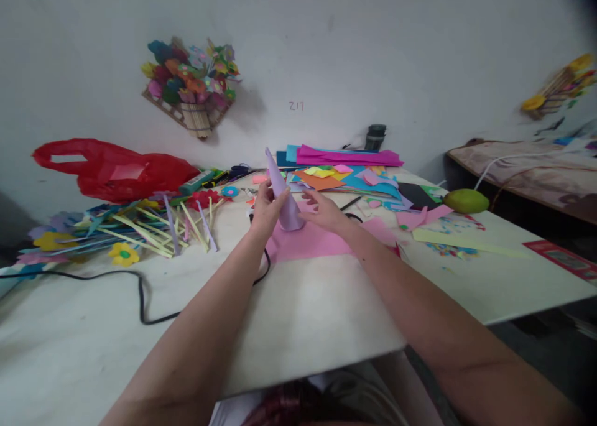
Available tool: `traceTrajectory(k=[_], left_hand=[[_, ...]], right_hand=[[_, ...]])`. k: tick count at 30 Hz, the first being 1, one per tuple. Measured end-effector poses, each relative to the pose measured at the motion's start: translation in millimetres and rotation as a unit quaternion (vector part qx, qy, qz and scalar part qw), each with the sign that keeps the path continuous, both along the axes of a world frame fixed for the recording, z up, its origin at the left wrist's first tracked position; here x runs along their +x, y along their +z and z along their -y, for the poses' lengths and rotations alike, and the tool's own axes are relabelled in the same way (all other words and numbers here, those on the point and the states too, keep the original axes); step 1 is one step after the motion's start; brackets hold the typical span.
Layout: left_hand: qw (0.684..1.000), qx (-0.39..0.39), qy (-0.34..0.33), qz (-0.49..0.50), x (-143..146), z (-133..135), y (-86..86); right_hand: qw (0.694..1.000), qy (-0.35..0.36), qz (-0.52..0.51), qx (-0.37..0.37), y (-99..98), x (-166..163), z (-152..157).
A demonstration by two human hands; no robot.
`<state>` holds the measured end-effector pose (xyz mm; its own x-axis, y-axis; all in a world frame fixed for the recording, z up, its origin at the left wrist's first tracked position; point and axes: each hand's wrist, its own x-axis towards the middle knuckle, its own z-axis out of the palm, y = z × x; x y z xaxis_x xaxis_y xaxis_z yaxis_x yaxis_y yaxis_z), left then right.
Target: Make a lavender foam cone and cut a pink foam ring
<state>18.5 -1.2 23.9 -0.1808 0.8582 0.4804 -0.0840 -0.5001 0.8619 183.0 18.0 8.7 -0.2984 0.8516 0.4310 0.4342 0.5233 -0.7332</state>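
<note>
A lilac paper cone [290,213] stands with its wide end down over a pink sheet [321,244], its tip leaning slightly left. My left hand [267,209] is wrapped round the cone's left side, thumb in front and fingers partly hidden behind it. On the other side, my right hand [325,209] has its fingers spread, with the fingertips close to the cone's right edge; whether they touch it I cannot tell. A black cable [267,267] runs beside my left wrist.
Paper flowers [124,254] and pale paper strips [144,230] lie left, before a red plastic bag [125,168]. Coloured sheets [345,157] are stacked at the back near a dark bottle [374,138]. A green fruit [466,201] and paper scraps [450,249] lie right.
</note>
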Motion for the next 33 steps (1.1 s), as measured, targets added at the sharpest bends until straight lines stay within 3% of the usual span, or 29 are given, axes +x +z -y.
traceTrajectory(k=[3, 6, 11, 14, 16, 18, 21, 23, 26, 33], left_hand=[[0.997, 0.031, 0.003, -0.065, 5.0, 0.2, -1.5], [0.992, 0.032, 0.021, -0.124, 8.3, -0.1, -3.9], [0.986, 0.012, 0.036, -0.165, 6.6, -0.9, -3.5], [0.979, -0.010, 0.117, -0.167, -2.9, -0.4, -0.7], [0.957, -0.051, 0.208, -0.195, -12.8, 1.4, 0.5], [0.912, -0.120, 0.303, -0.250, -23.9, 4.1, 0.7], [0.841, -0.218, 0.381, -0.316, -37.9, 7.4, -0.8], [0.811, -0.258, 0.398, -0.343, -43.5, 7.6, -2.9], [0.789, -0.295, 0.386, -0.376, -46.4, 5.5, -7.0], [0.748, -0.332, 0.360, -0.448, -47.2, 0.8, -14.7]], right_hand=[[0.997, 0.051, -0.056, -0.011, -5.8, -13.9, 0.6], [0.993, 0.054, -0.095, -0.036, -9.7, -23.9, 0.8], [0.994, -0.029, -0.107, -0.021, -10.7, -20.2, -9.1], [0.984, -0.111, -0.136, -0.020, -8.2, -6.8, -21.0], [0.972, -0.186, -0.141, -0.006, -4.3, 5.6, -27.0], [0.955, -0.271, -0.116, 0.012, 1.1, 19.7, -28.8], [0.922, -0.385, -0.036, -0.006, 8.7, 40.7, -25.2], [0.901, -0.434, 0.009, -0.005, 11.6, 52.4, -22.5], [0.882, -0.469, 0.047, -0.003, 12.9, 64.1, -21.2], [0.877, -0.472, 0.014, -0.094, 15.3, 72.8, -19.7]])
